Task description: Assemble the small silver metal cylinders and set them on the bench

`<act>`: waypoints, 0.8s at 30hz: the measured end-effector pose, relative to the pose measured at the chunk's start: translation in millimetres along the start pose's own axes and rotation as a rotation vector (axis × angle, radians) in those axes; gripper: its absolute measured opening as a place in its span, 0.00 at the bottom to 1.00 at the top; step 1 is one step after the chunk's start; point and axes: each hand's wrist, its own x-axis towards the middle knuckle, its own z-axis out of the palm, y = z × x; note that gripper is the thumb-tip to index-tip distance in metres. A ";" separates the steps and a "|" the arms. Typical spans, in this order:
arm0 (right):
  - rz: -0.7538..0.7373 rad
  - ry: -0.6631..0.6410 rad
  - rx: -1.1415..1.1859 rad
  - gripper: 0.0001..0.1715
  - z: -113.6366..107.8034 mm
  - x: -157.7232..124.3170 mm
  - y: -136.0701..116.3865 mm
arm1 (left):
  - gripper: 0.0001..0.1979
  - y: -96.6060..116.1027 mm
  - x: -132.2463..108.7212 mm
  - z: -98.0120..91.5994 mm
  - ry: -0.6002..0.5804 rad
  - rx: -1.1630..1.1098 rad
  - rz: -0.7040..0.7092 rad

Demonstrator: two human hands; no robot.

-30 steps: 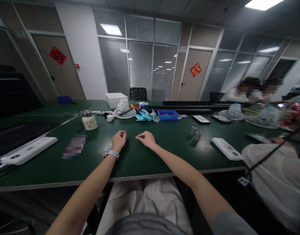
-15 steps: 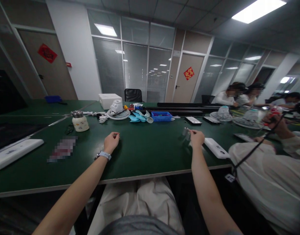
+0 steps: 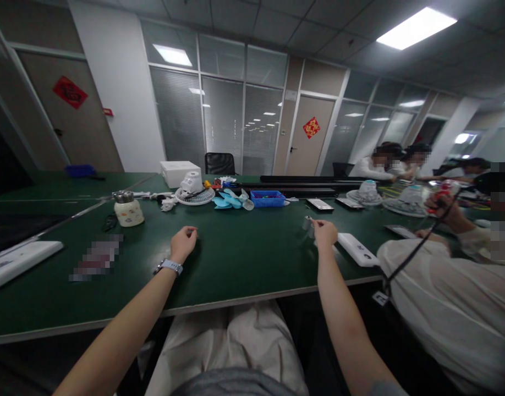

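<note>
My left hand (image 3: 184, 243), a watch on its wrist, hovers at or just above the green table (image 3: 236, 264). Its fingers are curled in and pinched; anything between them is too small to make out. To the right, my right hand (image 3: 327, 233) has its thumb and fingertips closed at a small silver metal cylinder (image 3: 307, 222). A second shiny piece beside it is partly hidden by the fingers. Just right of that hand lies a long white plastic case (image 3: 357, 250).
Along the back are a blue tray (image 3: 268, 199), light-blue fan blades (image 3: 230, 199), a white fan part (image 3: 193, 190) and a white box (image 3: 179, 173). A cream bottle (image 3: 129, 210) stands at left. A co-worker's white sleeve (image 3: 434, 280) is close at right.
The whole view has shifted slightly left as the head turned a little. Both hands keep about the same pose and place on the table.
</note>
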 end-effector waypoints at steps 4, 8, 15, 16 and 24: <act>0.062 -0.063 -0.040 0.19 -4.5 -2.0 -0.6 | 0.14 0.0 0.2 -0.2 -0.011 0.000 -0.005; -0.051 0.017 -0.181 0.32 -6.9 7.1 -13.9 | 0.14 -0.2 -0.1 -0.4 -0.004 -0.007 -0.009; -0.213 -0.343 -0.534 0.23 9.4 53.6 -52.0 | 0.14 -2.9 0.7 1.8 0.016 -0.018 0.001; -0.216 -0.352 -0.552 0.23 11.2 57.7 -52.7 | 0.14 -3.9 1.4 2.6 0.018 -0.015 0.002; -0.446 -0.236 -0.438 0.19 8.5 37.3 -68.0 | 0.14 -3.9 1.7 6.2 0.024 -0.013 0.041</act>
